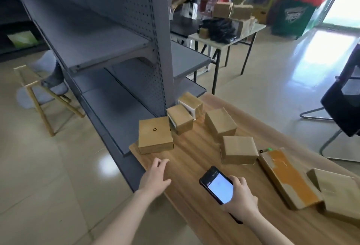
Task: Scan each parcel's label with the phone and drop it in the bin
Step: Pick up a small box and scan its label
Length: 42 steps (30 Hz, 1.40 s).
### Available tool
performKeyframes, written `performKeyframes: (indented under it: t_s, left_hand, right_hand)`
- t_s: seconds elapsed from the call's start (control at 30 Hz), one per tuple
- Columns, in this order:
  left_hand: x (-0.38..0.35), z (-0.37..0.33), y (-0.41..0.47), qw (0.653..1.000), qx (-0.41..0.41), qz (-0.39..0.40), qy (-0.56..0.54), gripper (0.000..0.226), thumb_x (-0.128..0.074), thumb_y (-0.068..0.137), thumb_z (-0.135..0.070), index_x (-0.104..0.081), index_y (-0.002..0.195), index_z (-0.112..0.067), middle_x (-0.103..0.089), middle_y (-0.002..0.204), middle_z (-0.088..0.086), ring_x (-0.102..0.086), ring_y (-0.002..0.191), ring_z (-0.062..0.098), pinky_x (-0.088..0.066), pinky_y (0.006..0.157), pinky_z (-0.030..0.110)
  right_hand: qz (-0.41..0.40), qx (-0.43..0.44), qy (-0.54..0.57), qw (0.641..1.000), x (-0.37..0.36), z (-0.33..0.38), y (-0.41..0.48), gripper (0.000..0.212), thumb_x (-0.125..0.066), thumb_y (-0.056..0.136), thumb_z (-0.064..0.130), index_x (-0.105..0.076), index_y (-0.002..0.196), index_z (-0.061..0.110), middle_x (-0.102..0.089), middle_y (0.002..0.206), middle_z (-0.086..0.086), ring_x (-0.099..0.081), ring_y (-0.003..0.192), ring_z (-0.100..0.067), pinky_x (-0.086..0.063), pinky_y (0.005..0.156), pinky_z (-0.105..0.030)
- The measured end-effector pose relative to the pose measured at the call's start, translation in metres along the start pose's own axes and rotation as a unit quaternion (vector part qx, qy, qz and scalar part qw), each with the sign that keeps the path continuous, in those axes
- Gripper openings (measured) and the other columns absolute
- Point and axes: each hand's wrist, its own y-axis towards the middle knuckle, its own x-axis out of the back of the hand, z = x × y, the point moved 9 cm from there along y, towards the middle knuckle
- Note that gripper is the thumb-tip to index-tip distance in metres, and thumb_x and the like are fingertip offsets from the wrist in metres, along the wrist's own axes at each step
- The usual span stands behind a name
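A black phone (217, 185), its screen glowing white and facing up, is sitting in the right hand (241, 196), whose fingers are curling round its right edge above a wooden table (194, 157). Brown cardboard boxes are lying beyond the phone: a square box (155, 136) bearing a recycling mark, up and to the phone's left; a plain box (238, 149) just past the phone; a taller box (220, 124) farther back. A long parcel (288, 178) striped with orange tape is lying to the phone's right. The left hand (155, 176), left of the phone, is reaching open, fingers spread and loose, holding nothing, short of the square box; whether it is touching the table cannot be told.
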Motion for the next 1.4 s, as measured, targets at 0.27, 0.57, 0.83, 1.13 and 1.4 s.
performKeyframes:
  t_s: [0.27,0.57,0.83,1.13,1.4]
  left_hand:
    - [0.033,0.015,0.073,0.997,0.066,-0.015,0.026,0.077,-0.072,0.082,-0.047,-0.03,0.145,-0.03,-0.017,0.15,-0.002,-0.028,0.137,0.026,-0.049,0.098,0.038]
    - [0.019,0.027,0.148,0.978,0.197,0.065,-0.014,0.097,-0.057,0.074,-0.077,-0.013,0.151,-0.036,0.003,0.159,0.014,-0.011,0.145,0.042,-0.022,0.113,0.063]
    - [0.007,0.029,0.163,0.965,0.23,0.083,0.097,0.109,-0.068,0.081,-0.054,0.012,0.153,-0.035,0.023,0.156,0.023,0.01,0.145,0.045,-0.021,0.109,0.068]
    - [0.031,0.054,0.128,0.978,0.168,0.097,0.078,0.107,-0.055,0.072,-0.081,0.0,0.154,-0.038,0.003,0.163,0.009,-0.003,0.149,0.034,-0.018,0.113,0.067]
    - [0.013,0.051,0.123,0.966,0.241,0.069,0.059,0.109,-0.054,0.073,-0.081,0.006,0.153,-0.037,0.001,0.155,0.002,-0.003,0.143,0.04,-0.023,0.103,0.076]
  right_hand:
    - [0.017,0.006,0.014,1.0,0.005,0.004,0.044,0.101,-0.079,0.062,0.039,-0.025,0.147,0.029,-0.035,0.134,0.007,-0.042,0.123,-0.015,-0.04,0.098,-0.041]
    - [0.036,-0.018,0.034,0.999,-0.01,0.024,0.075,0.099,-0.075,0.059,0.035,-0.026,0.145,0.031,-0.034,0.13,0.01,-0.044,0.121,-0.012,-0.035,0.094,-0.038]
    - [0.053,-0.024,0.018,0.998,-0.028,0.049,0.098,0.102,-0.078,0.059,0.034,-0.025,0.146,0.029,-0.034,0.133,0.009,-0.043,0.122,-0.013,-0.037,0.093,-0.038]
    - [0.055,0.024,0.012,0.998,-0.039,0.099,0.107,0.101,-0.083,0.063,0.031,-0.026,0.146,0.027,-0.036,0.136,0.005,-0.04,0.126,-0.017,-0.036,0.103,-0.044]
    - [0.051,0.014,0.0,0.999,-0.046,0.106,0.109,0.103,-0.085,0.062,0.032,-0.025,0.146,0.025,-0.036,0.138,0.004,-0.039,0.128,-0.017,-0.036,0.106,-0.047]
